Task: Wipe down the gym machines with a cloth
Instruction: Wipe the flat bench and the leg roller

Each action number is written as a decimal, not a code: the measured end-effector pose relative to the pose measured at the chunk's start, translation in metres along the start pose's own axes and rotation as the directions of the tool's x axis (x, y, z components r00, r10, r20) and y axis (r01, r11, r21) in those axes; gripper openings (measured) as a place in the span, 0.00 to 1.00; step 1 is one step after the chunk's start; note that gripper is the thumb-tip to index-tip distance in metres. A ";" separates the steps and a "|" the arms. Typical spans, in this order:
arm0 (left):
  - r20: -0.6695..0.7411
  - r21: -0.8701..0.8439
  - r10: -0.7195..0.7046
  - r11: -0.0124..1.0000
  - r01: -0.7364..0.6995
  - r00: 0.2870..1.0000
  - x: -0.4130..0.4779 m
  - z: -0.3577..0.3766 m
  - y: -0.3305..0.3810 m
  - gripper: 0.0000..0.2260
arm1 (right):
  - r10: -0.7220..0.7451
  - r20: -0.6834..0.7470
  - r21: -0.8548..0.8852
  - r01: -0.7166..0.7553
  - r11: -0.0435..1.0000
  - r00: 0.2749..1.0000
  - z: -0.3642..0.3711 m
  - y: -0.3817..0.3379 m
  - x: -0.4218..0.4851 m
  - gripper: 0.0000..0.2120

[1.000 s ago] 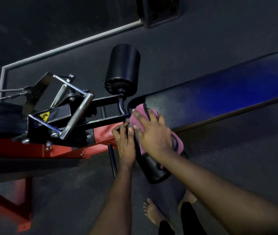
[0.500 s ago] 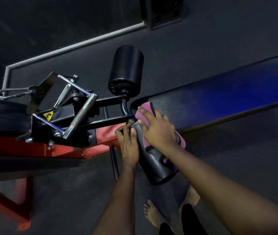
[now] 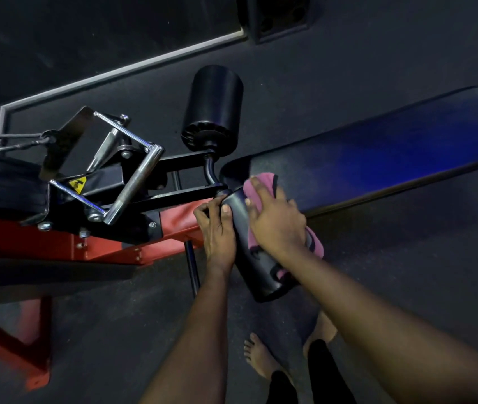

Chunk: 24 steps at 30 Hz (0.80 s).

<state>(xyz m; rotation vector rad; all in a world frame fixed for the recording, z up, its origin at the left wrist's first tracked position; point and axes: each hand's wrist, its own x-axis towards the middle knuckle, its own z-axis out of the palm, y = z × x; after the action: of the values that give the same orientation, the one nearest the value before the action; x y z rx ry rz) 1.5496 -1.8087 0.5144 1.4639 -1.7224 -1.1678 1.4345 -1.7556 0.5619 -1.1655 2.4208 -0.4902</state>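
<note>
Centre of frame: near roller pad (image 3: 258, 275), black, cylindrical, running from the machine's arm down toward the lower middle.
- Cloth (image 3: 261, 186), pink with dark markings, draped over the upper side of this pad; a second fold shows at the pad's right edge.
- Right hand (image 3: 277, 225), laid flat on the cloth, fingers spread and only lightly bent over the pad's curve, pressing the fabric down; thumb tip touching bare pad.
- Left hand (image 3: 217, 228), at the pad's upper left end, fingers curled round the end where it meets the black arm, thumb lying on the pad's surface.

Upper centre: far roller pad (image 3: 214, 106), black, upright on the same bent bar, apart from both hands.

Right half: bench pad (image 3: 377, 158), long, dark with a blue sheen, slanting up to the right edge; its rounded end sits just beside the cloth.

Left: red frame (image 3: 57, 246) beneath black brackets; chrome handle (image 3: 132, 185) tilted across them; yellow warning label (image 3: 77, 183); chain (image 3: 7, 141) leading off the left edge.

Bottom centre: bare feet (image 3: 261, 360) on the dark floor (image 3: 406, 287).
</note>
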 end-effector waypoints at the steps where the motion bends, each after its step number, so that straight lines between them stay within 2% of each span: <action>1: 0.002 0.018 0.010 1.000 -0.010 1.000 -0.001 0.000 0.000 0.15 | 0.029 0.061 0.068 -0.034 0.997 0.998 0.000 0.006 0.013 0.25; 3: 0.002 0.041 0.038 0.998 -0.038 0.999 -0.002 0.000 0.001 0.16 | 0.120 0.173 0.227 -0.158 0.961 0.978 -0.001 0.023 0.026 0.23; 5: 0.005 0.061 0.051 0.997 -0.051 0.999 -0.002 -0.001 0.001 0.15 | 0.187 0.157 0.278 -0.225 0.934 0.970 -0.004 0.030 0.007 0.23; 7: -0.005 0.064 0.073 0.995 -0.072 0.997 -0.001 -0.003 0.001 0.15 | 0.197 0.036 0.112 -0.200 0.973 0.980 -0.001 0.024 -0.034 0.25; 9: -0.006 0.065 0.072 0.995 -0.071 0.997 -0.001 -0.004 -0.001 0.15 | 0.147 -0.065 -0.068 -0.151 0.986 0.987 0.005 0.011 -0.072 0.28; 11: -0.005 0.059 0.070 0.996 -0.069 0.998 -0.002 -0.005 -0.002 0.15 | 0.124 -0.101 -0.100 -0.134 0.986 0.987 0.009 0.007 -0.075 0.28; 14: 0.000 0.081 0.088 0.993 -0.087 0.996 0.000 -0.004 -0.002 0.15 | 0.210 0.013 0.035 -0.210 0.977 0.978 0.005 0.021 -0.040 0.24; 16: 0.006 0.080 0.088 0.993 -0.088 0.996 -0.003 -0.003 0.002 0.15 | 0.307 0.188 0.184 -0.341 0.922 0.933 -0.006 0.037 -0.018 0.21; 18: 0.016 0.065 0.083 0.994 -0.084 0.996 -0.004 -0.004 0.004 0.15 | 0.359 0.238 0.275 -0.417 0.866 0.902 -0.011 0.040 -0.017 0.20; 19: 0.014 0.061 0.085 0.994 -0.086 0.996 -0.003 -0.005 0.005 0.15 | 0.347 0.181 0.260 -0.385 0.885 0.920 -0.008 0.037 -0.026 0.20; 22: 0.008 0.073 0.079 0.994 -0.079 0.997 -0.002 -0.005 0.002 0.15 | 0.235 -0.056 0.055 -0.232 0.971 0.970 0.004 0.022 -0.080 0.26; 24: 0.017 0.090 0.098 0.991 -0.099 0.995 -0.002 -0.006 0.000 0.15 | 0.195 -0.089 0.043 -0.192 0.980 0.977 0.004 0.023 -0.089 0.26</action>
<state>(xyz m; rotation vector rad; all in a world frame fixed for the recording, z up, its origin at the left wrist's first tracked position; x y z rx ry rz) 1.5555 -1.8086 0.5175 1.4091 -1.8560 -1.0621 1.4723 -1.6714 0.5656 -0.8984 2.5620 -0.5317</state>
